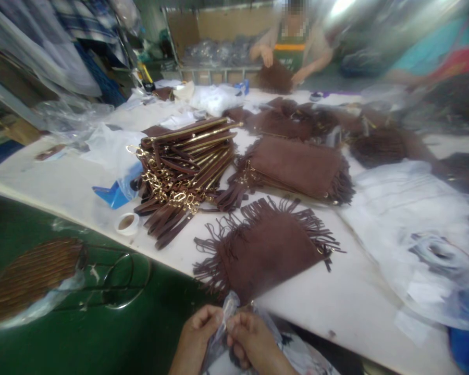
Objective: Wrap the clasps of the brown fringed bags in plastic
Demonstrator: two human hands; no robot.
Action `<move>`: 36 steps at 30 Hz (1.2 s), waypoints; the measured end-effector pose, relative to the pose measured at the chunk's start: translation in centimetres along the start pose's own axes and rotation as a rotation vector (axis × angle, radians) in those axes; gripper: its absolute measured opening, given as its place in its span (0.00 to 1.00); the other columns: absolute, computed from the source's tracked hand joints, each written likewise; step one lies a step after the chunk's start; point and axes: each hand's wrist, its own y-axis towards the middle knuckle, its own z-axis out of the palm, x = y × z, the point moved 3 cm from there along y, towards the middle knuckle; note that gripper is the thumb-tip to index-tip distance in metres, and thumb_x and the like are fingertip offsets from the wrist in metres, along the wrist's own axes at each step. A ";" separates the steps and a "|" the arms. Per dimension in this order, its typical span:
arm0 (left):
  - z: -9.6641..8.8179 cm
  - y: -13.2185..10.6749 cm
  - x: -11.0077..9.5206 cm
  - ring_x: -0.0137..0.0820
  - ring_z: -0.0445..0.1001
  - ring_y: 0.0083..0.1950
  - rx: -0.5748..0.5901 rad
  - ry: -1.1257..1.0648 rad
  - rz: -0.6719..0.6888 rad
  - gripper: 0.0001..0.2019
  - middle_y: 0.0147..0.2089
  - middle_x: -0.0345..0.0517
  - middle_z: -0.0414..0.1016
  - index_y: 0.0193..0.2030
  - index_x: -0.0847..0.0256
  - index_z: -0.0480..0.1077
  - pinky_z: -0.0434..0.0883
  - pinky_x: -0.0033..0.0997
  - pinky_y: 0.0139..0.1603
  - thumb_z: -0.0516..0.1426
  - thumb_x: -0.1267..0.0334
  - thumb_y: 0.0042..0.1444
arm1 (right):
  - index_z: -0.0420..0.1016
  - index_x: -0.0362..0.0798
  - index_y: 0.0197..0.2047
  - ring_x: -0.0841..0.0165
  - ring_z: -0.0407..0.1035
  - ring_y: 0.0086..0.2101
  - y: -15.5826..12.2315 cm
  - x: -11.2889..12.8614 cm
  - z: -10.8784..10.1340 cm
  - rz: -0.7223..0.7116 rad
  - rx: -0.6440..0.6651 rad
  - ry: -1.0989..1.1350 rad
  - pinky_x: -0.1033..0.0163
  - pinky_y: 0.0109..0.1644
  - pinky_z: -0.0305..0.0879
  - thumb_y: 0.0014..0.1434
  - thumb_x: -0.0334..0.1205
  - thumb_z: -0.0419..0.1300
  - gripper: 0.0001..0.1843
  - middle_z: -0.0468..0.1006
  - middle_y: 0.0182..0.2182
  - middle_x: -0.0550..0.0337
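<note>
At the near table edge, my left hand (201, 330) and my right hand (252, 336) are close together, both with fingers pinched on a clear plastic bag (230, 303). Part of the bag hangs below between the hands, and its contents cannot be made out. Just beyond my fingers lies a flat brown fringed pouch (269, 250), its fringe spread along the far and left sides. Behind it rests a stack of similar brown fringed pouches (293, 164). To the left is a pile of brown straps and pouches with gold zippers and gold clasps (187, 177).
A tape roll (127, 224) and a blue plastic piece (111, 195) sit near the left table edge. White plastic sheeting (398, 224) covers the right side. A wicker-seated stool (35, 276) stands on the green floor. Across the table, a person (293, 52) handles a brown fringed piece (275, 77).
</note>
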 end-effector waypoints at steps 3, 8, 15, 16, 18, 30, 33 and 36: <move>0.3 -0.3 -0.6 0.31 0.69 0.25 -0.051 0.049 0.008 0.18 0.23 0.40 0.72 0.30 0.63 0.73 0.63 0.28 0.29 0.64 0.47 0.47 | 0.67 0.46 0.21 0.79 0.50 0.09 0.0 0.1 0.2 0.043 0.062 0.015 0.71 0.13 0.44 0.45 0.63 0.60 0.26 0.61 0.09 0.69; 0.4 -0.6 -1.2 0.31 0.69 0.26 -0.095 0.043 0.009 0.19 0.24 0.40 0.73 0.30 0.63 0.73 0.64 0.28 0.30 0.66 0.46 0.45 | 0.63 0.48 0.26 0.80 0.49 0.08 0.8 -0.4 0.7 -0.005 -0.038 0.033 0.72 0.11 0.43 0.43 0.64 0.61 0.26 0.64 0.11 0.71; 0.2 -0.3 -0.6 0.28 0.69 0.23 -0.007 -0.279 -0.203 0.18 0.23 0.42 0.72 0.35 0.65 0.74 0.64 0.26 0.26 0.70 0.55 0.43 | 0.64 0.46 0.33 0.80 0.53 0.11 1.4 -0.2 1.2 -0.137 -0.009 0.136 0.72 0.12 0.49 0.43 0.64 0.65 0.30 0.72 0.19 0.65; 0.2 -0.2 -0.6 0.28 0.69 0.23 0.008 -0.313 -0.238 0.18 0.23 0.42 0.71 0.35 0.65 0.74 0.64 0.25 0.26 0.70 0.56 0.43 | 0.65 0.46 0.33 0.80 0.53 0.12 1.3 0.0 1.2 -0.145 -0.007 0.145 0.72 0.13 0.49 0.42 0.64 0.66 0.30 0.73 0.19 0.64; 0.3 -0.2 -0.6 0.26 0.69 0.22 0.030 -0.378 -0.301 0.17 0.22 0.42 0.71 0.36 0.66 0.75 0.65 0.24 0.26 0.71 0.60 0.42 | 0.67 0.44 0.34 0.80 0.54 0.13 1.3 0.1 1.0 -0.164 -0.016 0.150 0.73 0.14 0.48 0.43 0.63 0.66 0.30 0.74 0.20 0.63; 0.5 -0.6 -1.3 0.28 0.68 0.24 -0.043 -0.182 -0.084 0.16 0.23 0.42 0.72 0.34 0.65 0.76 0.64 0.26 0.28 0.69 0.54 0.44 | 0.68 0.44 0.30 0.80 0.52 0.11 1.6 -0.1 0.4 -0.204 -0.015 0.169 0.72 0.15 0.46 0.45 0.66 0.64 0.31 0.66 0.13 0.69; 0.4 -0.7 -1.7 0.31 0.70 0.28 -0.139 -0.017 0.005 0.18 0.26 0.43 0.75 0.32 0.64 0.76 0.65 0.27 0.31 0.69 0.51 0.41 | 0.67 0.44 0.28 0.80 0.51 0.11 1.8 -0.3 0.3 -0.198 -0.073 0.184 0.72 0.15 0.45 0.42 0.68 0.64 0.32 0.64 0.11 0.70; 0.4 -0.8 -2.0 0.34 0.71 0.32 -0.152 0.062 0.036 0.19 0.27 0.43 0.75 0.31 0.64 0.77 0.66 0.29 0.34 0.69 0.50 0.40 | 0.67 0.45 0.27 0.80 0.51 0.11 2.1 -0.6 0.3 -0.178 -0.113 0.205 0.72 0.15 0.44 0.38 0.68 0.66 0.33 0.63 0.11 0.70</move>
